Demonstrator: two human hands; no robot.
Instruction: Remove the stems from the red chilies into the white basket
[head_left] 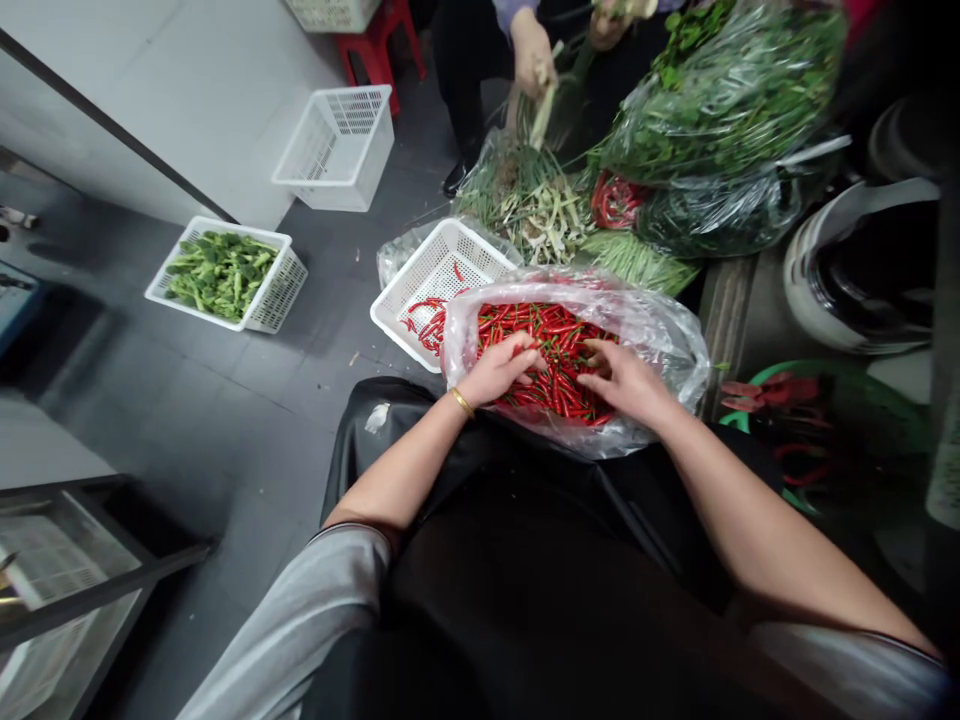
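Small red chili peppers [559, 385] with green stems fill a wide-mouthed clear plastic bag [679, 345] on my lap. My left hand [501, 370], a gold bangle at its wrist, is over the left part of the chilies. Its fingers are curled toward the thumb, with red chili showing at the fingertips. At the right of the heap, my right hand [626, 380] has thumb and fingers apart, its fingertips among the chilies. Beyond the bag's left side, a white perforated basket [401, 305] holds some loose red chilies [431, 325].
A basket of green vegetable stems [221, 275] and another white basket [337, 150] stand on the floor at left. Across from me, a person's hand [534, 60] holds a pale stalk over a pile of greens [551, 215]. Bagged herbs [735, 90] and a green tub [862, 400] are at right.
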